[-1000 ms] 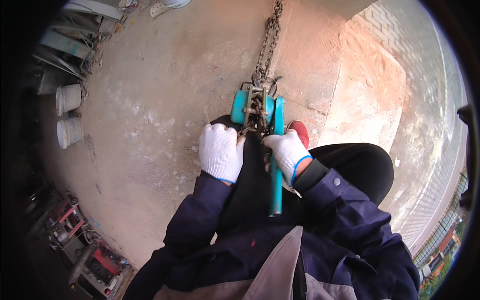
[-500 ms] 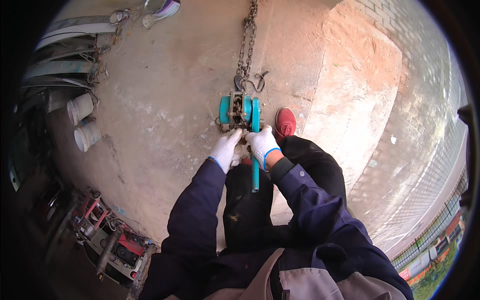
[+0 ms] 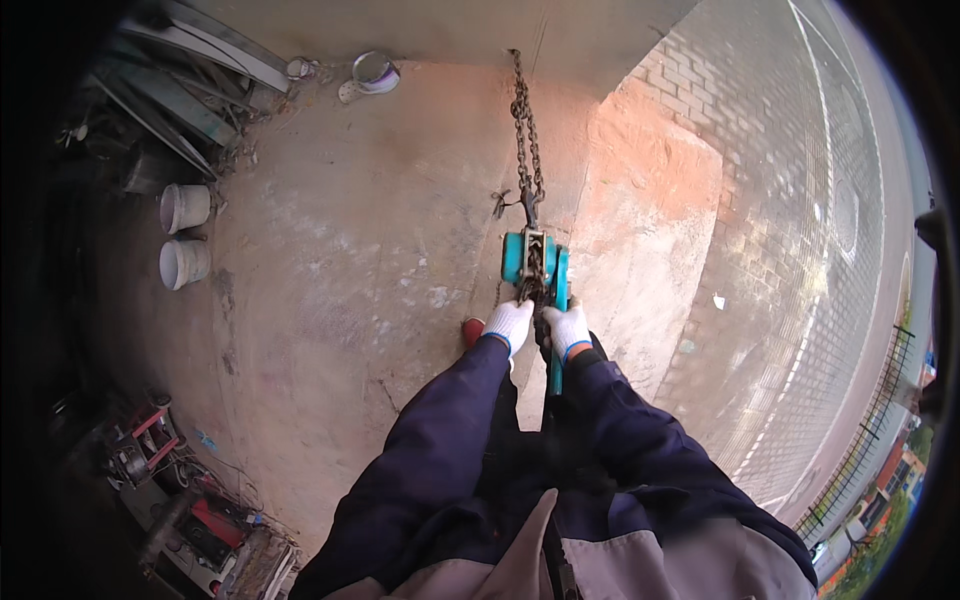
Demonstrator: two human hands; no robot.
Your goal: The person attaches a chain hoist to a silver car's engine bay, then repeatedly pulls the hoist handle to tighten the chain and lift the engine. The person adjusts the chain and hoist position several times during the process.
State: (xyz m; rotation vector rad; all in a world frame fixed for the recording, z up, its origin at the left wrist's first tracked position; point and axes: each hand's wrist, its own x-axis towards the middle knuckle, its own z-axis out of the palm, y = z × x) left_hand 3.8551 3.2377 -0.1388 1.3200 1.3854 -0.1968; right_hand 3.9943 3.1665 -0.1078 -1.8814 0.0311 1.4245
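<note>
A teal lever hoist (image 3: 515,257) is held out in front of me, its body just beyond my hands. From its far end a rusty doubled chain (image 3: 527,130) stretches away to a wall. My left hand (image 3: 510,322), in a white knit glove, is closed on the chain at the hoist's near side; the fingertips are partly hidden. Likewise gloved, my right hand (image 3: 568,328) is closed around the teal lever (image 3: 557,378), whose end sticks out toward me below the hand. A dark strap or cord (image 3: 502,204) dangles beside the hoist's far end.
Two white buckets (image 3: 185,208) stand at left, with metal strips (image 3: 185,85) behind. Another bucket (image 3: 375,73) sits by the far wall (image 3: 450,30). Red machinery (image 3: 215,520) lies at lower left. Paving and a fence (image 3: 870,430) are at right. My red shoe (image 3: 473,331) is beside my left hand.
The hoist and both hands have shifted right in the picture, and more of the far wall and chain shows. A red shoe now appears left of my hands, no longer to their right.
</note>
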